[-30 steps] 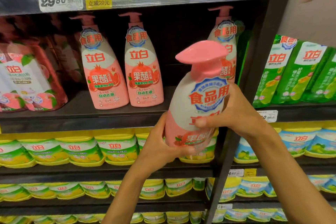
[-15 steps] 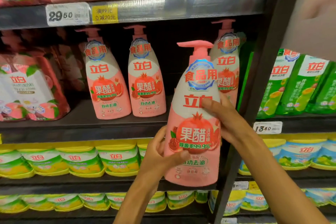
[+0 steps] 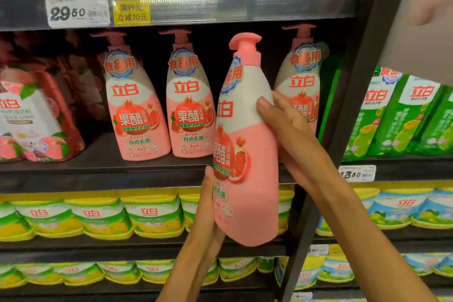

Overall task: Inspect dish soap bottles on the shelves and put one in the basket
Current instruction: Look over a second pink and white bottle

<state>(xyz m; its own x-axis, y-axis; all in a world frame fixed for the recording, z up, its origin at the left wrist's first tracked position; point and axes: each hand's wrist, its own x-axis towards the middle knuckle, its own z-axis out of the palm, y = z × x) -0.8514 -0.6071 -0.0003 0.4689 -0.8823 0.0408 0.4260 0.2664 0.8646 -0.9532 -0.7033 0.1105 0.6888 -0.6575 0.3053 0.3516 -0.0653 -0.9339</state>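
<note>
Head | pink soap bottle [image 3: 247, 154] upright | gripped between left hand [image 3: 208, 213], right hand [image 3: 289, 135]

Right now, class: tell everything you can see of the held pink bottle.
The bottle looks like pink plastic, with a white upper band, a pink pump top, red lettering and a pomegranate picture. It is upright, label turned leftward, held before the shelf. The left hand grips its lower side; the right hand holds its shoulder.

Four pink pump bottles in all, one held bottle [image 3: 247, 154] at centre frame, three shelf bottles [image 3: 136, 108] on the middle shelf; two hands, left hand [image 3: 208, 211] lower centre, right hand [image 3: 291, 135] centre right; two white price tags [image 3: 77, 11] at upper left and right.
</note>
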